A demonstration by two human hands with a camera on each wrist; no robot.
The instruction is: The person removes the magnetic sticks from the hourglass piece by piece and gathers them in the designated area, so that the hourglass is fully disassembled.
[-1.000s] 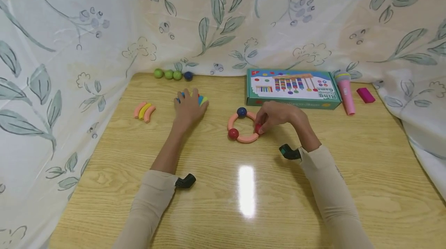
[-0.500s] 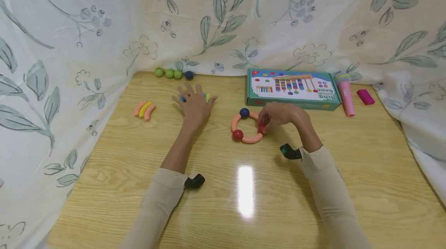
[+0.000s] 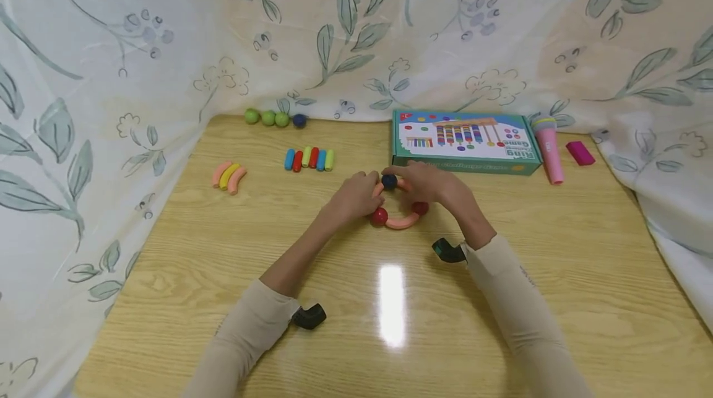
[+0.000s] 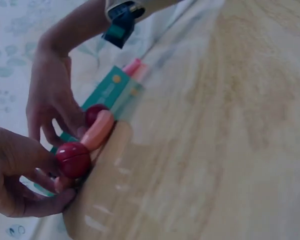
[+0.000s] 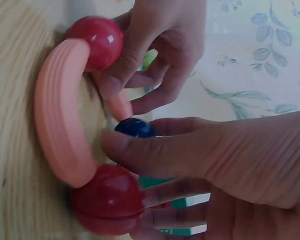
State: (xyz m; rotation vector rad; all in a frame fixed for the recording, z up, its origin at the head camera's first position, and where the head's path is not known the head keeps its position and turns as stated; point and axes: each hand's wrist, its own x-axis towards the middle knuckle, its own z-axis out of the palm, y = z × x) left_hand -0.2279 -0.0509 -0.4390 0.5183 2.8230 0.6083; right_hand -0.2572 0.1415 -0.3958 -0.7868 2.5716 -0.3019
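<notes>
Head view shows both hands on the toy ring (image 3: 397, 206). The left hand (image 3: 356, 195) and right hand (image 3: 431, 182) pinch its segments; the ring looks almost closed, one joint by the blue ball (image 3: 389, 182) seems left.

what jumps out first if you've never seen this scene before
Both hands meet mid-table on a ring of pink curved pieces joined by red and blue balls: the left hand holds its left side, the right hand its far right. Behind it lies a teal game box with a pink toy microphone beside it. A row of colored sticks sits to the left.
</notes>
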